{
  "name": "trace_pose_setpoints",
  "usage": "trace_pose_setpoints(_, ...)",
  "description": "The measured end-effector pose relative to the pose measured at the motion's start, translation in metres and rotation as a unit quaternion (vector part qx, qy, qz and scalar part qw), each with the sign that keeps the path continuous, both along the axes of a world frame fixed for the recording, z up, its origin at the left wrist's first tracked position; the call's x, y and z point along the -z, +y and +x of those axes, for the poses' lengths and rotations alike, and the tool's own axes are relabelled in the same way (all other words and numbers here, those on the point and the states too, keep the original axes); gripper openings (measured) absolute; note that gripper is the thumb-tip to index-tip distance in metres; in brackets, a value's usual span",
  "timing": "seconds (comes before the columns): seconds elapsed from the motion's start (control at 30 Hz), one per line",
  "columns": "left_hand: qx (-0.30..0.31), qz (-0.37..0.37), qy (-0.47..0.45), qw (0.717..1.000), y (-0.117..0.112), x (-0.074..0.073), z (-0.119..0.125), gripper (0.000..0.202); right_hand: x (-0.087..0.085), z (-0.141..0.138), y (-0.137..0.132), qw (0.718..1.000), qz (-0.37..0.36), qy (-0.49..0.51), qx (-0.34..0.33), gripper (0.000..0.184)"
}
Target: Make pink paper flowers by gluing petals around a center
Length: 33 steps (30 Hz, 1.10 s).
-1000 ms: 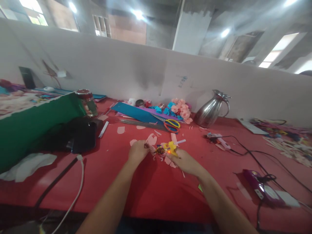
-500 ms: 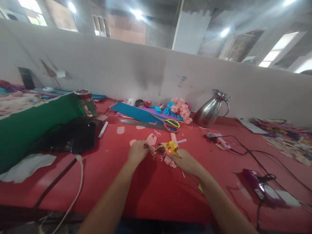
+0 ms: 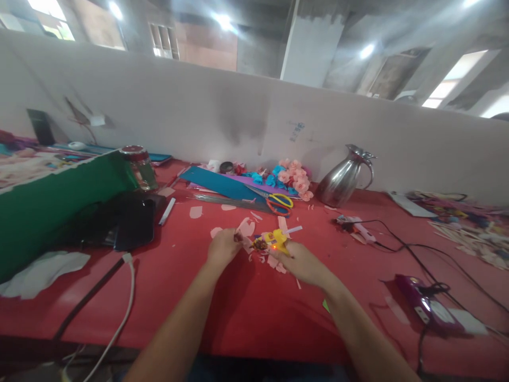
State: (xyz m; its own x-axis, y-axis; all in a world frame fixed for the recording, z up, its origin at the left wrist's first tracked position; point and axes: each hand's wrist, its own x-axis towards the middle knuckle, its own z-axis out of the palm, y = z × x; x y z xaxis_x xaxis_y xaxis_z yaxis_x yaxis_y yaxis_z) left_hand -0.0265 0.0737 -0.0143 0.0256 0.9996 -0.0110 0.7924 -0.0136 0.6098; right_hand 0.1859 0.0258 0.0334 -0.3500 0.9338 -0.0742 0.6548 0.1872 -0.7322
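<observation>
My right hand [image 3: 304, 261] is wrapped round a yellow hot glue gun [image 3: 280, 240]. A small orange light glows on the gun, and a whitish glue stick [image 3: 294, 229] pokes out of its back. The gun's dark, crusted nozzle end [image 3: 260, 244] points left. Facing it, my left hand [image 3: 223, 247] is closed in a pinch on a small pink paper petal [image 3: 247, 244], partly hidden by the fingers. Cut pink paper pieces [image 3: 246, 227] and scraps [image 3: 277, 264] lie around and beneath both hands on the red table [image 3: 238, 313].
Scissors [image 3: 280, 201] lie on blue paper [image 3: 218, 183] behind my hands, beside pink paper flowers [image 3: 295, 178]. A steel jug [image 3: 341, 178] stands back right. Cables run past a purple power box [image 3: 427, 306]. At left are a green divider [image 3: 67, 201], glass jar [image 3: 142, 172] and phone [image 3: 134, 224].
The glue gun's nozzle has shifted very slightly left, nearer the pink petal. Both hands keep their grip, and the camera view has moved a touch.
</observation>
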Motion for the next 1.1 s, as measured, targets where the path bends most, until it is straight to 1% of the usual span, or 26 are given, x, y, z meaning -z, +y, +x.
trace_pose_setpoints(0.07,0.007,0.006,0.003,1.0,0.0,0.0,0.0,0.008,0.0,-0.003,-0.001,1.0,0.013,0.007,-0.015,0.037)
trace_pose_setpoints(0.13,0.004,0.006,0.006,1.0,0.0,0.0,0.0,0.008,0.002,-0.004,0.0,1.0,0.01,0.007,-0.019,0.038)
trace_pose_setpoints(0.23,-0.007,-0.001,0.007,1.0,0.0,0.0,0.001,0.009,0.004,-0.001,0.002,1.0,-0.001,-0.007,-0.002,0.039)
trace_pose_setpoints(0.43,-0.011,-0.007,0.003,1.0,-0.001,-0.002,0.001,0.012,0.003,0.003,0.004,0.999,0.015,-0.045,0.022,0.038)
trace_pose_setpoints(0.6,-0.006,-0.004,-0.002,1.0,-0.001,-0.001,0.001,0.013,0.0,0.002,0.003,0.999,0.021,-0.031,0.005,0.038)
trace_pose_setpoints(0.77,-0.011,-0.001,-0.001,1.0,0.0,0.001,0.001,0.012,0.001,0.003,0.004,0.999,0.03,-0.032,0.014,0.037)
trace_pose_setpoints(0.9,-0.012,0.0,0.001,1.0,0.0,0.002,0.001,0.011,0.001,0.004,0.003,0.999,0.031,-0.03,0.004,0.036)
trace_pose_setpoints(1.1,-0.002,0.009,0.0,1.0,0.001,0.003,0.0,0.011,0.0,0.007,0.004,0.999,0.022,-0.02,0.033,0.038)
